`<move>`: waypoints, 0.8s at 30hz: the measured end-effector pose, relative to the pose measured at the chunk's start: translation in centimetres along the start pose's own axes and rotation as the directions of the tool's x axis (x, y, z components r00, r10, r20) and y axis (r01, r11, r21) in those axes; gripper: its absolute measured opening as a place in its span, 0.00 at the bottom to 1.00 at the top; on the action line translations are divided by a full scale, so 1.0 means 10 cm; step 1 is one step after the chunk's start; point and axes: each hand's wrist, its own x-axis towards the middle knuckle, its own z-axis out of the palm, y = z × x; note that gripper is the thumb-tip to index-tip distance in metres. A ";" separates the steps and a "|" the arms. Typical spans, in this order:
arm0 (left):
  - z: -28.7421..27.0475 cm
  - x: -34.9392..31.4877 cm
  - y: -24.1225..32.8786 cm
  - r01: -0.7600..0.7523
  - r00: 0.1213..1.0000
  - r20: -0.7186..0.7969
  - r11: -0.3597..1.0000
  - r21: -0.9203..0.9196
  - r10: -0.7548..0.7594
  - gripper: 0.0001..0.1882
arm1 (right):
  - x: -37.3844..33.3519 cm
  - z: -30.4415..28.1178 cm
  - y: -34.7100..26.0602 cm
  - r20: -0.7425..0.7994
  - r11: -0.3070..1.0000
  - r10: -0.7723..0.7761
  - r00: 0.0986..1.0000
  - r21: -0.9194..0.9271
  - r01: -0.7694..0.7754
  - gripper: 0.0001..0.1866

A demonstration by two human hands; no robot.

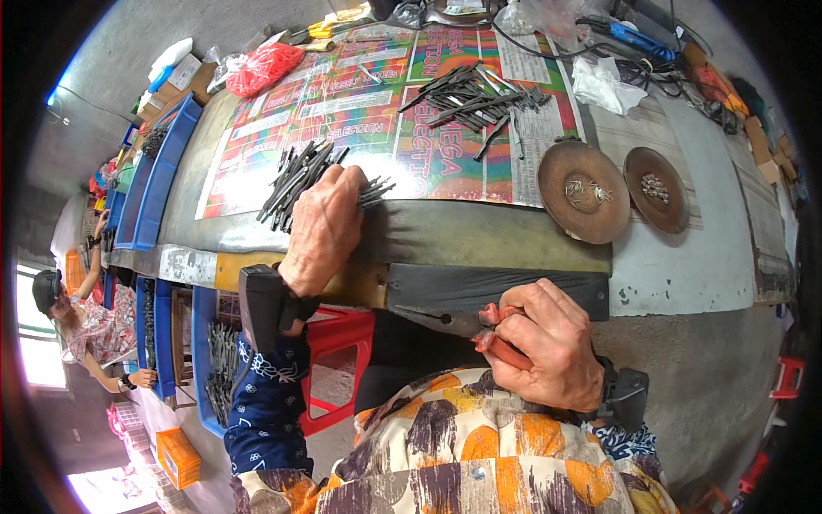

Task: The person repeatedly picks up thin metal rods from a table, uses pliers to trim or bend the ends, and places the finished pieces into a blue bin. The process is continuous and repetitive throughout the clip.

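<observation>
Reaching over the near edge of a workbench [193, 218], a person's left hand [324, 224] rests on a loose pile of slim black sticks [291, 190]. Its fingertips are hidden, so whether they pinch a stick cannot be told. The right hand [550, 349], well apart from the left, is wrapped around red-handled pliers [454, 320], their dark nose pointing left in front of the bench edge.

The near pile lies on a colourful printed sheet [360, 128], and the left hand covers part of it. A second pile of black sticks [471, 101] lies farther back on the sheet, toward the right. Just beyond the sheet's right edge sit two shallow brown bowls side by side: the larger bowl [555, 210] holds thin metallic bits, the smaller bowl [675, 221] small pale pieces.

Clutter lines the far side: a red plastic bag [264, 70] at left; crumpled white plastic [608, 84] and dark cables [548, 55] at right. A long blue tray [161, 176] stands at the bench's left end. Below, beside the left forearm, a blue bin [201, 330] holds more dark sticks, and a red stool [342, 332] stands under the bench edge. Far left, a co-worker [101, 330] in a dark cap reaches toward other trays.
</observation>
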 end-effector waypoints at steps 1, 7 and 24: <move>-0.01 0.00 0.02 0.012 0.999 -0.036 0.998 -0.054 -0.013 0.14 | -0.01 0.00 0.00 0.013 1.000 0.000 1.000 0.004 0.000 0.12; -0.30 -0.12 0.44 0.135 0.963 -0.168 0.916 -0.377 -0.211 0.07 | -0.03 -0.01 0.00 -0.059 0.998 -0.004 0.998 0.055 0.008 0.11; -0.66 -0.87 1.05 0.362 0.817 0.463 -0.319 -0.876 -0.345 0.07 | -0.03 -0.19 -0.27 0.008 0.942 -0.129 0.992 -0.312 0.125 0.17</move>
